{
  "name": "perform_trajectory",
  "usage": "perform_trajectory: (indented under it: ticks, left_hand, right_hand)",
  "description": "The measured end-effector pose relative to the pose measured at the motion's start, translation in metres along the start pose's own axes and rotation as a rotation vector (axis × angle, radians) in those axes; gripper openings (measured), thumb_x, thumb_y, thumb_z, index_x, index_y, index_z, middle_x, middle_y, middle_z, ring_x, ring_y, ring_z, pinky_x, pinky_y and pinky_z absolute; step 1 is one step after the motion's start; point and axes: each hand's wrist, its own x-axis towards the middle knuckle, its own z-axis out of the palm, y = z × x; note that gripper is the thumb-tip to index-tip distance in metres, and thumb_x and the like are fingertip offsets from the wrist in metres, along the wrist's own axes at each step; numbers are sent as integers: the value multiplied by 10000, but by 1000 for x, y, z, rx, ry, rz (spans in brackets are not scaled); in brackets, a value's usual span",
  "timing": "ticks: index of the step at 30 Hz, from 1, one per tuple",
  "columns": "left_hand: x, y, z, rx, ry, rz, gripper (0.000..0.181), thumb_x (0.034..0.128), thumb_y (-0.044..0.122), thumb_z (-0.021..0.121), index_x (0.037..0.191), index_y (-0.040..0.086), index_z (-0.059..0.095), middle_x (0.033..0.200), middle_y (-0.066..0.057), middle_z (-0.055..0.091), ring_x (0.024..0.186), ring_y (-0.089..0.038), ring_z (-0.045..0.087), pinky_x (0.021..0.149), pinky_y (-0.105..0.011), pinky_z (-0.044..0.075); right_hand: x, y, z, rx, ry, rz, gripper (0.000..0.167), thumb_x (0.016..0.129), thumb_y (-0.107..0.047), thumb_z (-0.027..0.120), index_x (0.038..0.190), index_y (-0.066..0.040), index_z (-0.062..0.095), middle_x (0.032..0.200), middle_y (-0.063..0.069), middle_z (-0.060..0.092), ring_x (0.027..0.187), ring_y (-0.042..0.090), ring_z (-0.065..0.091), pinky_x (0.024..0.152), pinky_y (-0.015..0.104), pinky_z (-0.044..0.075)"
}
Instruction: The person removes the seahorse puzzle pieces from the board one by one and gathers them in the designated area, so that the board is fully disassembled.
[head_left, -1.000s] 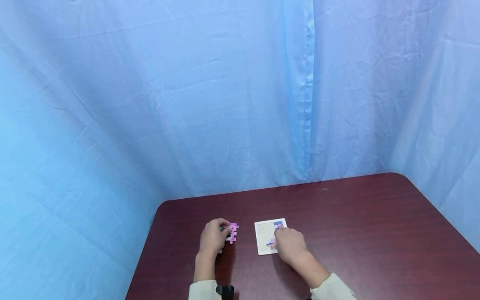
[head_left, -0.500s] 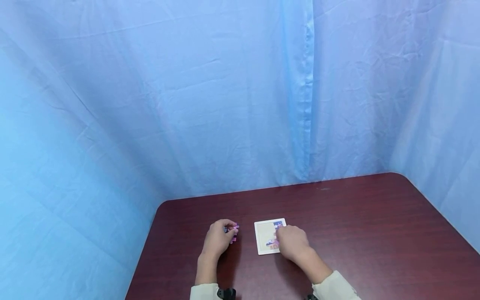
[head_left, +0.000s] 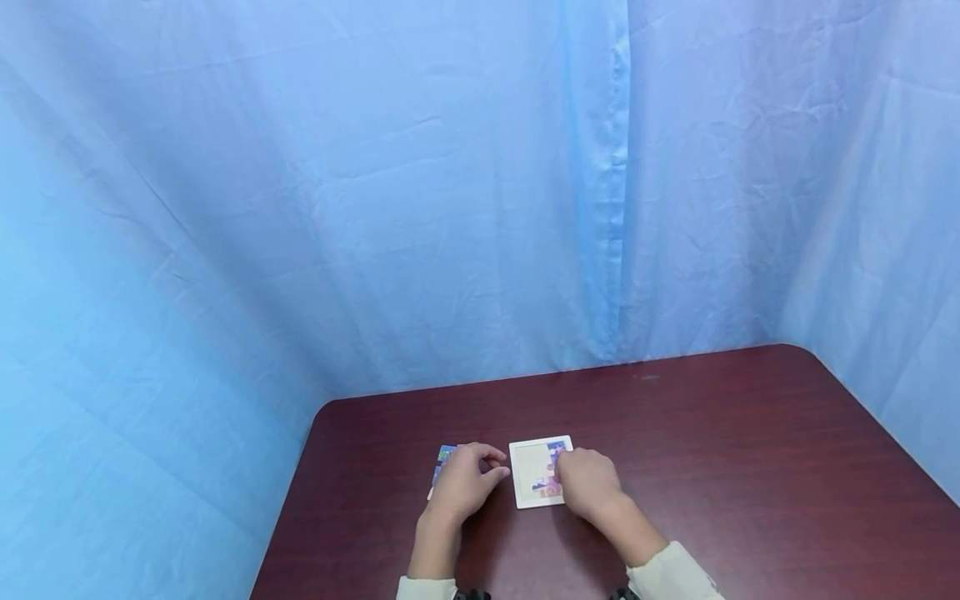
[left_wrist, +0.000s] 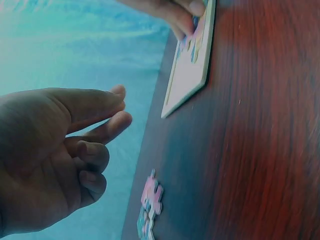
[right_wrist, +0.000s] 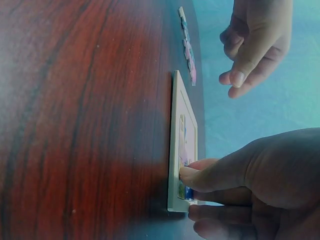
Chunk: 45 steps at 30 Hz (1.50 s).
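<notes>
A shallow square puzzle tray (head_left: 528, 502) with a pale rim lies on the table. Purple and pink jigsaw pieces (head_left: 551, 485) fill part of its right and lower side. My right hand (head_left: 589, 483) is at the tray's right side, thumb and fingertips touching the pieces there. My left hand (head_left: 467, 483) hovers left of the tray, thumb and forefinger reaching toward it; no piece shows between them. Beneath and behind that hand lie loose jigsaw pieces (head_left: 444, 457), partly hidden in the head view. Their pink and green faces (left_wrist: 151, 195) show in the left wrist view.
The dark red-brown wooden table (head_left: 712, 450) has rounded far corners. Light blue curtains (head_left: 450, 208) hang behind it and at both sides. Pale sleeves (head_left: 671, 571) and dark wrist straps show at the bottom of the head view.
My left hand has moved right from the loose pieces toward the tray, uncovering the blue-green pieces at their left. My right hand has shifted only slightly at the tray's right side.
</notes>
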Motion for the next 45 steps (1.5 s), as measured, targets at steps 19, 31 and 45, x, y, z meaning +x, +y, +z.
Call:
perform_trajectory:
  ticks: [19, 31, 45]
  left_hand:
    - [-15, 27, 50, 255, -25, 160, 336, 831, 250, 885, 1124, 98, 826, 1002, -40, 661, 750, -110, 599, 706, -300, 521]
    - [-13, 26, 58, 296, 53, 199, 321, 799, 233, 898, 1076, 87, 829, 960, -14, 631, 802, -156, 657, 774, -313, 567]
    - [-11, 27, 60, 269, 42, 154, 364, 760, 226, 939, 1003, 130, 685, 962, 8, 646, 827, -165, 672, 755, -336, 557]
  right_hand:
    - [-1, 0, -2, 2, 20, -9, 365, 763, 13, 752, 565, -210, 542, 585, 28, 611, 566, 242, 623, 507, 461, 523]
    - [-1, 0, -4, 1, 20, -4, 312, 759, 1, 766, 584, -207, 615, 612, 50, 655, 583, 262, 652, 513, 471, 530]
    - [0, 0, -1, 5, 9, -1, 322, 760, -5, 774, 582, -200, 589, 601, 47, 639, 569, 244, 627, 506, 469, 523]
